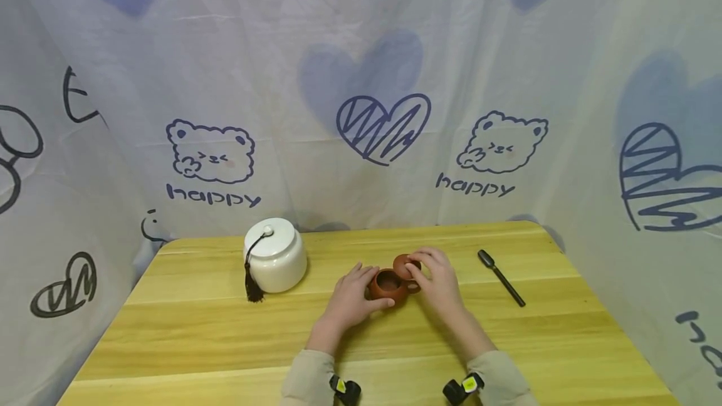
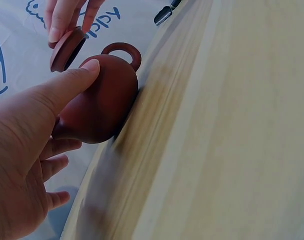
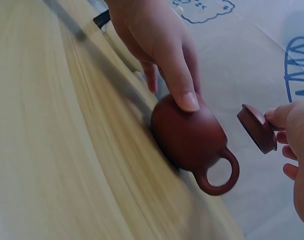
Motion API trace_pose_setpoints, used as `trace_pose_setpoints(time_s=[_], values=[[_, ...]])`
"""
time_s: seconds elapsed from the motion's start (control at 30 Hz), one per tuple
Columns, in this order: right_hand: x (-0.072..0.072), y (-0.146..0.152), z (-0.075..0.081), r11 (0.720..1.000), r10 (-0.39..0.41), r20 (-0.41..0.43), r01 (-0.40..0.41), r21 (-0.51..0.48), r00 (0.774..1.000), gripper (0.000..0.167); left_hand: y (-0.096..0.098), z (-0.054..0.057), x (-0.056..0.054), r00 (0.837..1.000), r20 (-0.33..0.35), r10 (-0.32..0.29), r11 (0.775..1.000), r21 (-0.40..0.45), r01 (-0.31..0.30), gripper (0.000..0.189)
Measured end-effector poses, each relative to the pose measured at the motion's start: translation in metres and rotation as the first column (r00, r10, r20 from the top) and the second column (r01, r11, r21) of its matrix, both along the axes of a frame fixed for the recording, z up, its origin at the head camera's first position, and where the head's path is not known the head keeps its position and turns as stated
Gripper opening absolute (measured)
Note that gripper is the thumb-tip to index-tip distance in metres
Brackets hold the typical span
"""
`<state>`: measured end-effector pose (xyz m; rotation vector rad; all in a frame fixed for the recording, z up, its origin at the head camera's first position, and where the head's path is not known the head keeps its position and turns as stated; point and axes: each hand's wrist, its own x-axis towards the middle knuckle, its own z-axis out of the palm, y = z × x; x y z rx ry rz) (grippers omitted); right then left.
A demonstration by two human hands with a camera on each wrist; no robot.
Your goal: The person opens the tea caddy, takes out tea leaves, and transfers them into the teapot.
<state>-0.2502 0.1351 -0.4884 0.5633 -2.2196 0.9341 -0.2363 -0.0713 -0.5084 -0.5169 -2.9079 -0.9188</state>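
Holding open teapot [image 2: 109,95] and lid [image 2: 69,49] apart, hands [image 1: 351,296] [image 1: 439,281], covered white jar [image 1: 277,265]

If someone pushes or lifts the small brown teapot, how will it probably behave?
The teapot looks like hard clay, so it is probably stiff but could chip if knocked. Its rounded body might rock under a push, although the left hand grips it. The lid is off, in the right hand, so tilting the teapot should not drop it.

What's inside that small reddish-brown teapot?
With the lid held off by the right hand, the mouth of the teapot shows brown inner wall; no contents stand out. The near rim covers part of the inside, and the bottom is too small to make out.
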Motion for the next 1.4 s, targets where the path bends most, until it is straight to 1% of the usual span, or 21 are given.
trace_pose_setpoints(time_s=[0.2,0.33,0.5,0.7,0.97,1.4], values=[[-0.006,0.011,-0.007,0.999,-0.044,-0.008,0.043,-0.017,0.999,0.016,0.0,0.001,0.003,1.0,0.012,-0.001,1.0,0.029,0.0,0.08],[-0.01,0.019,-0.014,0.996,-0.088,0.017,0.088,0.002,0.996,0.016,0.0,-0.001,0.003,1.0,0.009,0.0,0.999,0.038,0.0,0.08],[-0.014,0.029,-0.02,0.993,-0.122,0.092,0.121,0.015,0.988,0.017,-0.001,-0.003,0.003,1.0,0.014,-0.003,0.998,0.06,0.002,0.08],[-0.015,0.04,-0.026,0.987,-0.158,0.183,0.153,0.043,0.97,0.017,0.0,-0.004,0.004,1.0,0.019,-0.003,0.998,0.062,0.001,0.081],[-0.017,0.048,-0.03,0.986,-0.164,0.232,0.16,0.038,0.959,0.017,0.0,-0.004,0.003,1.0,0.016,-0.007,0.998,0.066,0.006,0.081],[-0.02,0.05,-0.033,0.982,-0.19,0.283,0.176,0.073,0.94,0.016,0.0,-0.004,0.0,1.0,0.006,-0.006,0.998,0.058,0.005,0.082]])
